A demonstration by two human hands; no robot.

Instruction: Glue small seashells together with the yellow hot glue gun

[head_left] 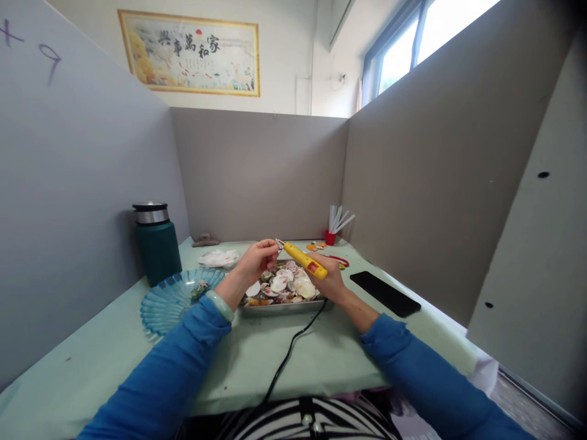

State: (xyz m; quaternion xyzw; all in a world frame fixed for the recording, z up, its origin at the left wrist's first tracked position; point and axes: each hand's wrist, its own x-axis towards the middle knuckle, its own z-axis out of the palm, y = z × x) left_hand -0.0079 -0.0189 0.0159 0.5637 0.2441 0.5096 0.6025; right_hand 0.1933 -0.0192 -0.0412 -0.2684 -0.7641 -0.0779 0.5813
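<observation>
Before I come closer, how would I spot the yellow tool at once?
On the pale green table, find the metal tray heaped with shells. Above its far right part, the right hand grips the yellow tool, its thin tip pointing towards the left hand. Its long, bright yellow body with a red patch stands out from the mostly whitish shells.

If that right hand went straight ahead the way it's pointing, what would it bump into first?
Probably the bare left hand: the long yellow corded tool held in the bare right hand aims its tip that way. Depth is unclear here, though, so it might pass just beyond.
</observation>
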